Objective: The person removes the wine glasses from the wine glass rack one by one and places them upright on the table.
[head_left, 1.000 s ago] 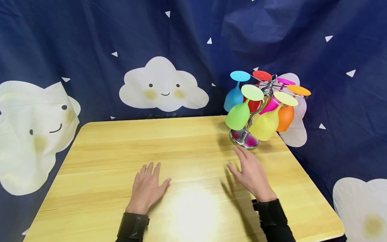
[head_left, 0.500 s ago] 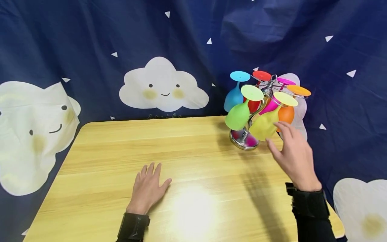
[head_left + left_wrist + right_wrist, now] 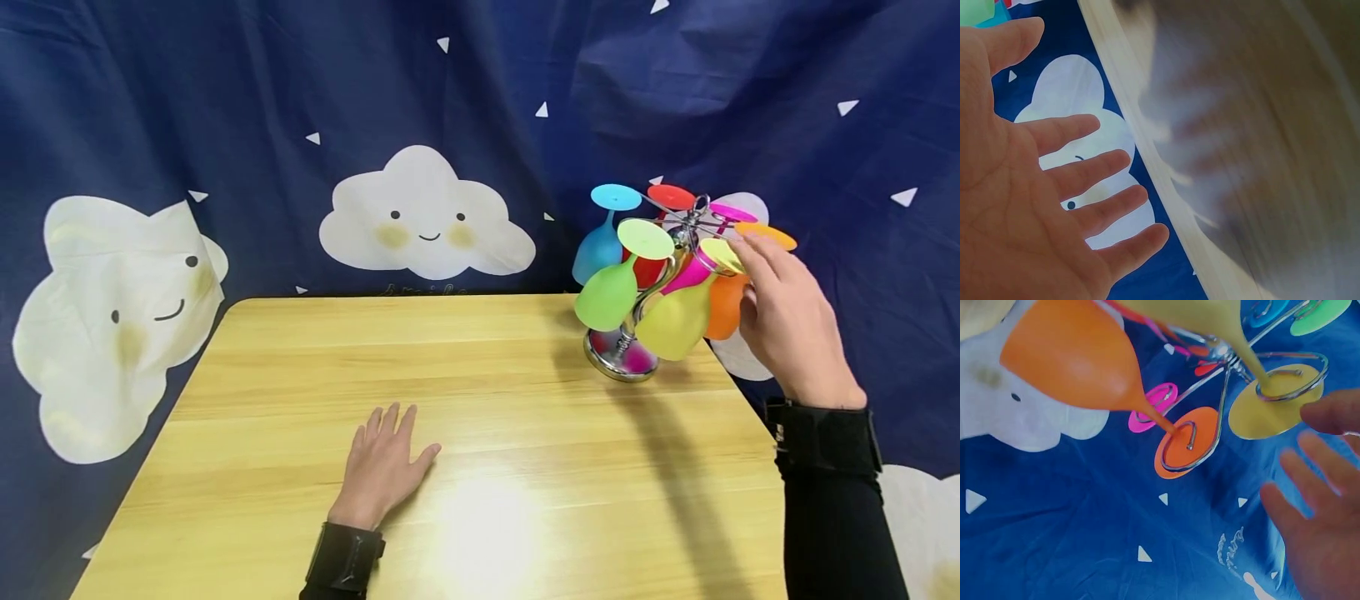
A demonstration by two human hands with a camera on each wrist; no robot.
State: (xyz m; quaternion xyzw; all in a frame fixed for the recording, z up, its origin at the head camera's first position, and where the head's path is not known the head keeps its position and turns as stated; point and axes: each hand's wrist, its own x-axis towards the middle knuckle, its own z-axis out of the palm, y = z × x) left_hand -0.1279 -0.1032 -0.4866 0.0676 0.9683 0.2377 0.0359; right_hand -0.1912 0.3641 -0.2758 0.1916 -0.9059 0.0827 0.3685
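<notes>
A metal rack (image 3: pixel 624 367) at the back right of the table carries several plastic goblets upside down by their feet. Beside the yellow goblet (image 3: pixel 675 323) is my right hand (image 3: pixel 798 325), raised at rack height with its fingers reaching to the edge of the foot. In the right wrist view a digit lies close to that yellow foot (image 3: pixel 1257 419); whether it touches, I cannot tell. The orange goblet (image 3: pixel 1079 356) hangs just behind. My left hand (image 3: pixel 382 467), fingers spread and straight, lies palm down at the table's front and holds nothing.
Blue (image 3: pixel 598 250), green (image 3: pixel 607 296), red (image 3: pixel 670 197) and magenta (image 3: pixel 733 212) goblets also hang on the rack. The wooden table (image 3: pixel 420 358) reaches back to a dark blue cloth (image 3: pixel 262 83) printed with clouds.
My right hand has risen from low before the rack, moving right and up to the yellow goblet's foot. The left hand stays put. The head view has shifted slightly.
</notes>
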